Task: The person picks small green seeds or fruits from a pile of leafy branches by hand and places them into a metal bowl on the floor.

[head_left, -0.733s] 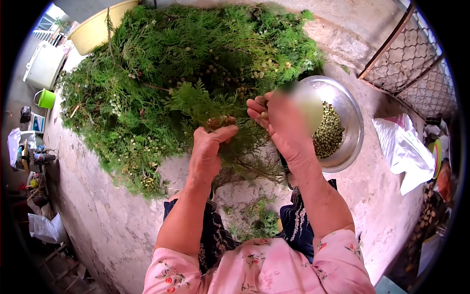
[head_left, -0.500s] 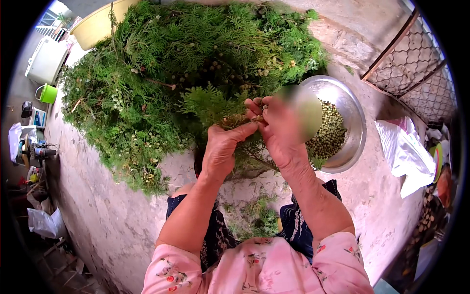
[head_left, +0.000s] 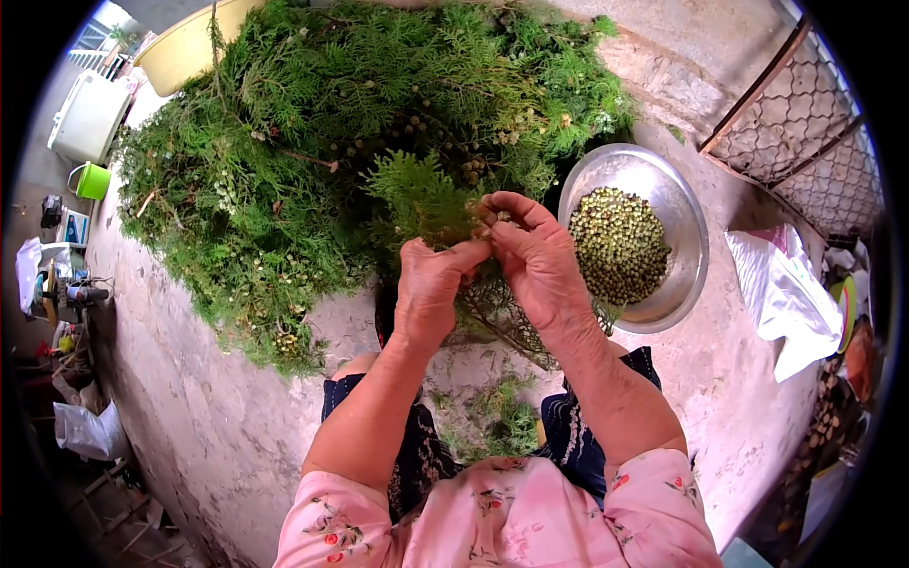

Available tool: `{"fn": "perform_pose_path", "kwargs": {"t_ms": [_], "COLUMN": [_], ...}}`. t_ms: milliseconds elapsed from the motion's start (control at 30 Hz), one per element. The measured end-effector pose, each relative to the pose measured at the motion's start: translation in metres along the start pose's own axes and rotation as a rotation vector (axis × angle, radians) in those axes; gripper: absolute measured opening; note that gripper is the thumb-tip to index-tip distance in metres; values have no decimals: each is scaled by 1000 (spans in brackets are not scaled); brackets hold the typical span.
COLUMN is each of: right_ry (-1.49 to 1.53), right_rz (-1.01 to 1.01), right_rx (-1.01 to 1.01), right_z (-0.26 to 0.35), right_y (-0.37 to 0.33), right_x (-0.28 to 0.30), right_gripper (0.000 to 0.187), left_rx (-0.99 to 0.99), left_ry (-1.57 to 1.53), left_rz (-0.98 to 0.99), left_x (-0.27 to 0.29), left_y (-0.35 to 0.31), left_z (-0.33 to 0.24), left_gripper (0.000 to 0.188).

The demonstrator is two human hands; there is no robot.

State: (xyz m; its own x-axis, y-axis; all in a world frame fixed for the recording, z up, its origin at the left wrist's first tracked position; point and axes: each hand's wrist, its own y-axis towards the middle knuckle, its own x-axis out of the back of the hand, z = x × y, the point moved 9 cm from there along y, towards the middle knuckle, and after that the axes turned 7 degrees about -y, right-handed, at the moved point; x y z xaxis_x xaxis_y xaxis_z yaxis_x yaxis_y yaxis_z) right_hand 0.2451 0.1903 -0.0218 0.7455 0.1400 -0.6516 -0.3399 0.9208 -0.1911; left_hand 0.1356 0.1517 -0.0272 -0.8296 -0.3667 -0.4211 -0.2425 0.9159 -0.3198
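My left hand (head_left: pixel 426 289) is closed round a leafy conifer sprig (head_left: pixel 412 189), thumb and forefinger pinched together on it. Beside it, the bent fingers of my right hand (head_left: pixel 544 265) pinch at the sprig, where a small pale cone shows between the fingertips; the exact grip is partly hidden. A thin bare-looking twig (head_left: pixel 502 327) runs down beneath both hands. Right of my right hand stands a wide metal bowl (head_left: pixel 689 218), with many small green and brownish cones (head_left: pixel 615 241) heaped inside.
A large pile of cut conifer branches (head_left: pixel 256 218) covers the ground ahead and left. Loose green clippings (head_left: pixel 507 421) lie between my knees. A white sack (head_left: pixel 781 293) sits right of the bowl, near a wire mesh panel (head_left: pixel 786 133). A yellow tub (head_left: pixel 189 47) stands behind the pile.
My right hand has come down and left from over the bowl's near side, its fingers now bent in at the sprig. The sprig has shifted slightly right. My left hand stays nearly in place.
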Motion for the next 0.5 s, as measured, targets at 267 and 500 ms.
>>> {"fn": "perform_pose_path", "kwargs": {"t_ms": [267, 500], "right_ry": [-18, -258], "right_rz": [79, 219], "right_rx": [-75, -140], "right_z": [15, -1], "right_y": [-2, -8], "right_x": [-6, -23], "right_gripper": [27, 32], "left_rx": [-91, -53], "left_ry": [-76, -50], "left_rz": [-222, -16], "left_x": [36, 17], "left_y": [5, 7], "left_z": [-20, -20], "left_gripper": [16, 18]}}
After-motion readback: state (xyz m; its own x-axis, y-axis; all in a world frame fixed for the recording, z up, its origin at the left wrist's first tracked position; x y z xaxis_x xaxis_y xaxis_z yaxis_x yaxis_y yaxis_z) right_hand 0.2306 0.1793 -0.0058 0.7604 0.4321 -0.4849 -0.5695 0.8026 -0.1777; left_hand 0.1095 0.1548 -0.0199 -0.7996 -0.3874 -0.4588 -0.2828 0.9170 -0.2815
